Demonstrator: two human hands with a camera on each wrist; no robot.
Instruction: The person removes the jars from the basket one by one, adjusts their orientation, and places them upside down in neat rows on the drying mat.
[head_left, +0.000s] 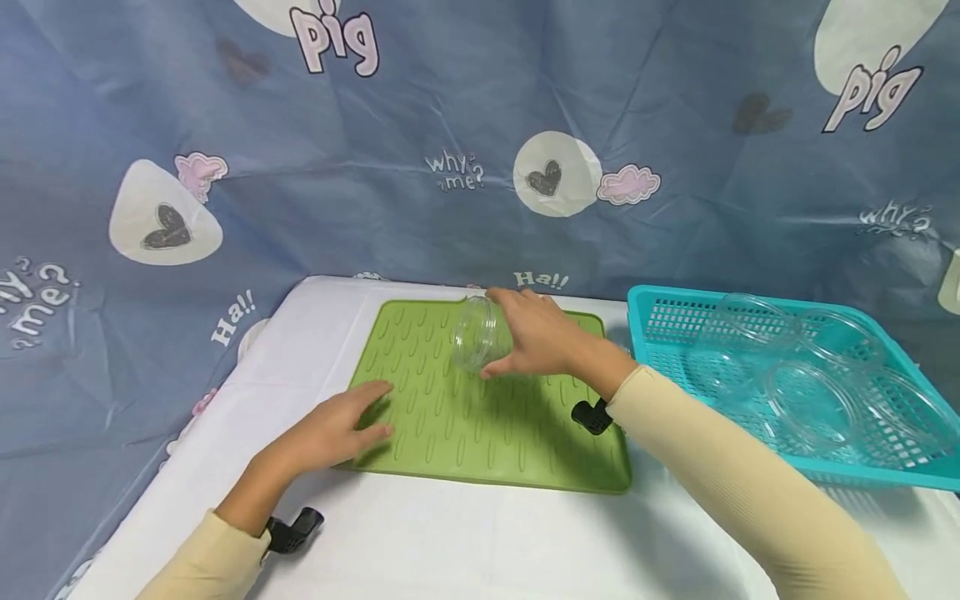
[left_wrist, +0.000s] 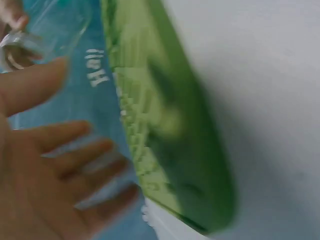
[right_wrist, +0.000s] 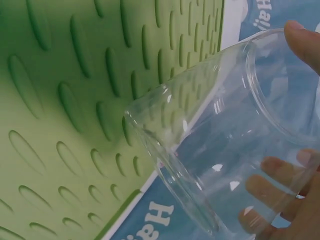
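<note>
Near the back edge of the bench, the right hand spreads wide, presumably to span the tilted clear jar it grips over the mat, while the left hand hovers, relaxed and empty, by the mat's front-left corner.

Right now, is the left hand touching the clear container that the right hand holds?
Apart. The head view shows it: a stretch of green mat lies between the left hand and the clear container, which the right hand grips.
</note>
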